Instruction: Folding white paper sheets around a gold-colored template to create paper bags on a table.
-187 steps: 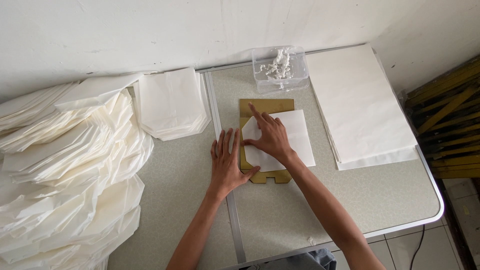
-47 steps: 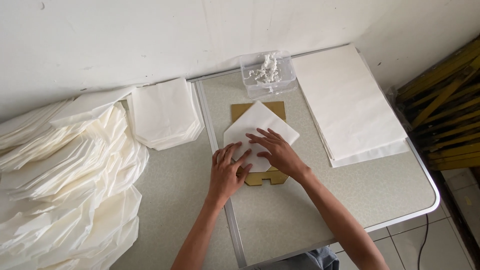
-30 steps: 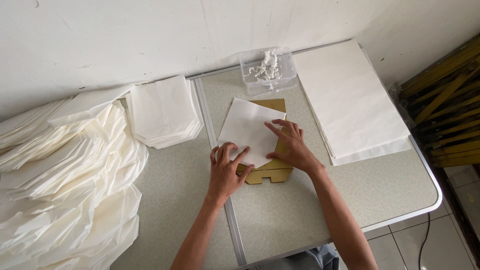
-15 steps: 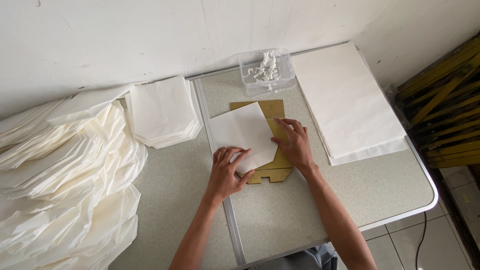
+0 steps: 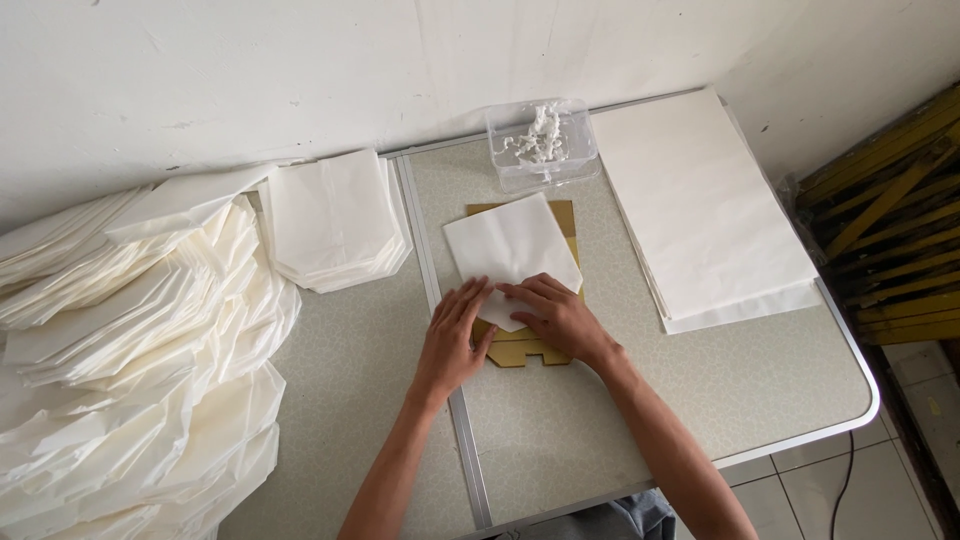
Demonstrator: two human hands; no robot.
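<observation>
Heaps of folded white paper (image 5: 130, 370) cover the worktop's (image 5: 600, 430) left side; a smaller stack of folded pieces (image 5: 335, 220) lies beside them. Left hand (image 5: 452, 340) rests flat, fingers spread, on the lower left edge of a white sheet (image 5: 510, 250). Right hand (image 5: 555, 315) presses flat on the sheet's lower point, fingers extended, pinching nothing. Sheet lies tilted on a brown cardboard template (image 5: 525, 345) at centre. Behind it, a clear plastic box (image 5: 540, 145). Far right, a flat white paper stack (image 5: 705, 210).
</observation>
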